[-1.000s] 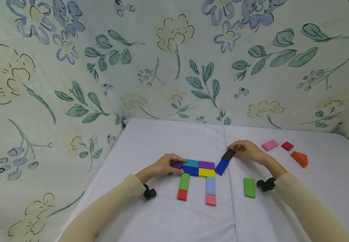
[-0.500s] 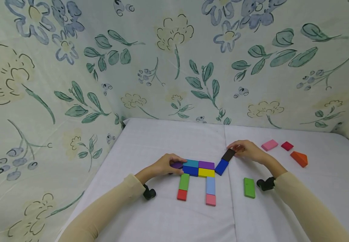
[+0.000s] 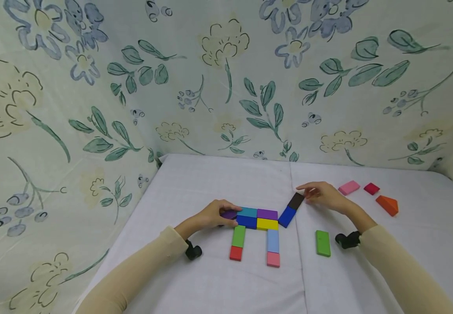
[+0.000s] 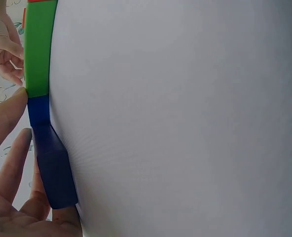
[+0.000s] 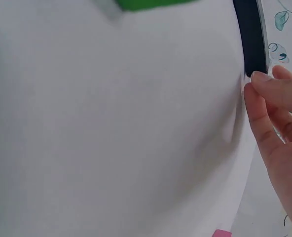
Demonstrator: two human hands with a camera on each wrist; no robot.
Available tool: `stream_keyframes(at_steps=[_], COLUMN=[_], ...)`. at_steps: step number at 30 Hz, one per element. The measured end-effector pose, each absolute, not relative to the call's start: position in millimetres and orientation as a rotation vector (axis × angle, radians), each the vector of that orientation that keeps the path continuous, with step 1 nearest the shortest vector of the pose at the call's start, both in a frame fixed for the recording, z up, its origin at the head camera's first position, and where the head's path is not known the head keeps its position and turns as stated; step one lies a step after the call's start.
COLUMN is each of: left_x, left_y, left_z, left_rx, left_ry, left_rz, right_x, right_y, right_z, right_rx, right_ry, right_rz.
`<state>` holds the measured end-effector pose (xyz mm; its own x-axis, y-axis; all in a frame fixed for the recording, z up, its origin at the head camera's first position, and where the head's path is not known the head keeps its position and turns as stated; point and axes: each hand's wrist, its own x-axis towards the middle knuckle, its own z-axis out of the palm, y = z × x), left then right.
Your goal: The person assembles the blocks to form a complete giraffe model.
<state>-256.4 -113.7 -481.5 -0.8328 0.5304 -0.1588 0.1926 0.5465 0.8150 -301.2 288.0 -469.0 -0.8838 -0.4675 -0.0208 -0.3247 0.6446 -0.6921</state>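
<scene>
Flat coloured blocks lie joined on the white cloth. A teal block [image 3: 247, 212] and a purple block [image 3: 267, 214] sit above a blue block [image 3: 246, 222] and a yellow block [image 3: 267, 224]. Below hang a green-and-red leg [image 3: 238, 236] and a light-blue-and-pink leg [image 3: 273, 240]. My left hand [image 3: 212, 213] curls round another purple block [image 3: 229, 214] at the left end, thumb and forefinger at the neighbouring blocks' edges. A slanted blue block [image 3: 287, 216] and black block [image 3: 296, 201] rise at right. Beside the black one, my right hand [image 3: 322, 195] has its fingers spread slightly apart from it.
A loose green block [image 3: 322, 243] lies front right, near the right wrist camera. Farther back are a pink block [image 3: 349, 188], a small red block [image 3: 372, 188] and an orange wedge-shaped block [image 3: 387, 205]. Flowered cloth [image 3: 226, 87] hangs behind and at the sides.
My right fingers have loosened from the black block, and the forefinger has straightened. The left hand and the blocks stay in place.
</scene>
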Motion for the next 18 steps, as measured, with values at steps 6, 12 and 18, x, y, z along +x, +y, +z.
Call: stream_keyframes(at_steps=[6, 12, 18], left_x=[-256, -255, -257], left_y=[-115, -115, -114], left_z=[-481, -481, -482], left_rx=[0.597, 0.599, 0.625], left_ry=[2.397, 2.392, 2.381], left_rz=[1.201, 1.206, 1.226], right_x=[-279, -252, -228], right_y=[300, 313, 325], right_z=[-458, -453, -459], right_rx=[-0.535, -0.511, -0.543], right_ry=[2.673, 2.641, 2.518], right_rz=[-1.158, -1.180, -1.240])
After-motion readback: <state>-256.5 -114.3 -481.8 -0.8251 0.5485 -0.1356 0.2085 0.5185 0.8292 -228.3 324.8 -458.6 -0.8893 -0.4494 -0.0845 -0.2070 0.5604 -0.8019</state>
